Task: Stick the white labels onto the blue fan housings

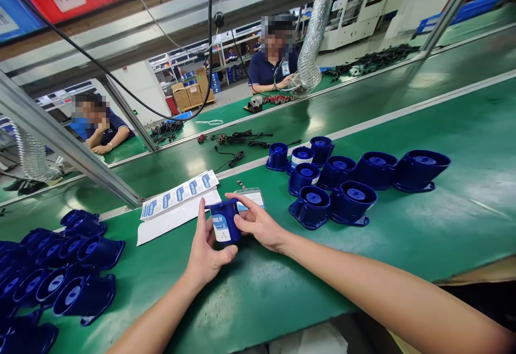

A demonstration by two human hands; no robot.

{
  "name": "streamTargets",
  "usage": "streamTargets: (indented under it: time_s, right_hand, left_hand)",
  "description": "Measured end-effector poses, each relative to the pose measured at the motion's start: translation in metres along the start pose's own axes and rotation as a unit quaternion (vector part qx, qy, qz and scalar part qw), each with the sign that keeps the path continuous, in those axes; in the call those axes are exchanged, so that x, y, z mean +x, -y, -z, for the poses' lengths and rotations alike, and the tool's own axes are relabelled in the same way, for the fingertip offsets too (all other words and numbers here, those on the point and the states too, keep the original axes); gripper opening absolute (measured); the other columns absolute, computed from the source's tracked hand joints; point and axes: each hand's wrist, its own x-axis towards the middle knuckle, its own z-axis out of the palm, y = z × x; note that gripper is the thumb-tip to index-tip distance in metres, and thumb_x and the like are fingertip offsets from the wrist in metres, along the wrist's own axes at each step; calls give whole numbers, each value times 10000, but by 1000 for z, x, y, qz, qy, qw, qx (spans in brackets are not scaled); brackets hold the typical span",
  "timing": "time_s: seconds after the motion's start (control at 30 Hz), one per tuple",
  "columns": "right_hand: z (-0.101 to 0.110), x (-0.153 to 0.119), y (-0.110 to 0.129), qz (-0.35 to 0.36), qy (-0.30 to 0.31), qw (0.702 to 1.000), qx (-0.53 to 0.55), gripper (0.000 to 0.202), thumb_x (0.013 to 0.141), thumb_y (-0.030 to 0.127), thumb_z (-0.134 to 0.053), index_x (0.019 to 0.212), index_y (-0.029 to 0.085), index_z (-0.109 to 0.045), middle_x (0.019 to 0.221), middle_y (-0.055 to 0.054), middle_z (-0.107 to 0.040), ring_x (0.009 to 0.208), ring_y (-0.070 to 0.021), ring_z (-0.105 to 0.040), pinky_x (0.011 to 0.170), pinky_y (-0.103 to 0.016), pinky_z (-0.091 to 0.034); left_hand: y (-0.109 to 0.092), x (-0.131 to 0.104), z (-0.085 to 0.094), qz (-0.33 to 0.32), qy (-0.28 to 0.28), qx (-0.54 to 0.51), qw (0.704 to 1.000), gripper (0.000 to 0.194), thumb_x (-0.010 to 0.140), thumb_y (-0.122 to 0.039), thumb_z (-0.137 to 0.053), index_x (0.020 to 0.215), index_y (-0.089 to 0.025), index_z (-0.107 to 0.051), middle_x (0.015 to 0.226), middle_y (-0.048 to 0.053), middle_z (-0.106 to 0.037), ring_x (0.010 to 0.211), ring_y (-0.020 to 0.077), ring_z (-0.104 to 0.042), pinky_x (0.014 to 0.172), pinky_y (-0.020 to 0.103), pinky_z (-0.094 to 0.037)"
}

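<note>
Between my hands is a blue plastic pump housing point(231, 224) with a white and blue label point(221, 228) on its side, reading in part "L/H". My left hand point(206, 249) cups it from the left, thumb near its lower front. My right hand point(258, 222) grips its right side, fingers over the top rim and thumb on the wall. Behind it lie a sheet of printed labels point(179, 197) and white backing paper point(177, 219). A clear badge holder point(252, 198) with a clip rests just behind my right fingers.
Several blue housings point(312, 206) stand to the right, and a larger group point(83, 297) to the left. Black cables point(237, 139) lie on the conveyor behind the green bench point(403, 235). A metal post point(100, 171) rises at left. Two people sit opposite.
</note>
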Motion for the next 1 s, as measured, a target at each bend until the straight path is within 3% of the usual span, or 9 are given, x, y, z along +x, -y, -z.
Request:
streamTargets:
  time_s: [0.07, 0.13, 0.23, 0.3, 0.4, 0.47, 0.57, 0.83, 1.0]
  right_hand:
    - [0, 2, -1, -2, 7, 1000, -2, 804, 864, 488, -867, 1521, 292, -447, 939, -8, -771, 767, -151, -726, 693, -254, -541]
    - [-2, 5, -2, 5, 21, 1000, -3, 846, 830, 508, -892, 1507, 271, -443, 947, -19, -771, 798, -169, -735, 739, -286, -569]
    - [-7, 8, -7, 21, 39, 999, -1, 827, 824, 514, -898, 1470, 250, -455, 995, -46, -777, 884, -195, -751, 839, -341, -597]
    - [-12, 10, -12, 30, 42, 999, 1, 782, 853, 506, -877, 1458, 253, -450, 1033, -55, -777, 924, -193, -755, 880, -349, -597]
    - [-16, 11, -17, 39, 31, 999, 1, 723, 892, 482, -850, 1448, 265, -442, 1072, -57, -772, 962, -182, -755, 904, -339, -592]
    - [-17, 11, -18, 38, 23, 999, -1, 708, 895, 470, -851, 1440, 266, -448, 1078, -57, -772, 956, -175, -753, 878, -321, -595]
    - [-14, 10, -16, 26, 18, 999, -3, 721, 884, 474, -859, 1439, 260, -452, 1027, -46, -778, 901, -167, -751, 818, -298, -594]
    - [1, 15, -12, -5, 32, 999, 16, 735, 856, 448, -890, 1439, 272, -478, 959, -32, -781, 824, -171, -740, 721, -271, -561]
    - [-2, 14, -8, -27, 38, 998, 42, 746, 859, 517, -871, 1445, 316, -455, 844, 33, -735, 696, -128, -692, 609, -210, -513]
  left_hand:
    - [1, 2, 3, -4, -5, -9, 1000, 1323, 747, -652, -890, 1688, -332, -17, 1554, 144, -558, 1405, 350, -581, 1177, 450, -493]
    - [1, 4, 4, -5, -31, -10, 999, 1103, 874, -783, -661, 1690, -320, -81, 1624, 135, -486, 1447, 346, -543, 1221, 472, -456]
    - [1, 3, 3, 9, -83, 34, 996, 848, 1020, -725, -437, 1690, -314, -118, 1635, 120, -479, 1455, 305, -545, 1263, 463, -410]
    - [3, 2, 2, 12, -113, 67, 991, 836, 1030, -723, -411, 1691, -292, -135, 1669, 125, -431, 1509, 305, -481, 1293, 466, -368]
    - [9, 2, -1, -4, -137, 106, 985, 909, 1013, -756, -407, 1699, -249, -93, 1768, 122, -199, 1630, 302, -236, 1362, 482, -189]
    - [13, 2, -1, -18, -130, 119, 984, 948, 1015, -742, -427, 1701, -232, -15, 1789, 119, -79, 1655, 291, -126, 1374, 487, -96]
    - [16, 3, 0, -25, -98, 120, 988, 966, 1031, -692, -458, 1692, -237, 80, 1793, 123, -8, 1658, 297, -99, 1372, 507, -88]
    - [4, 1, 5, -16, 17, 89, 996, 1200, 974, -567, -695, 1623, -318, 283, 1707, 171, -307, 1492, 305, -488, 1281, 501, -364]
    - [4, 2, 8, -37, 23, 86, 995, 1591, 690, -590, -971, 1610, -333, 302, 1603, 199, -447, 1415, 373, -566, 1240, 553, -407]
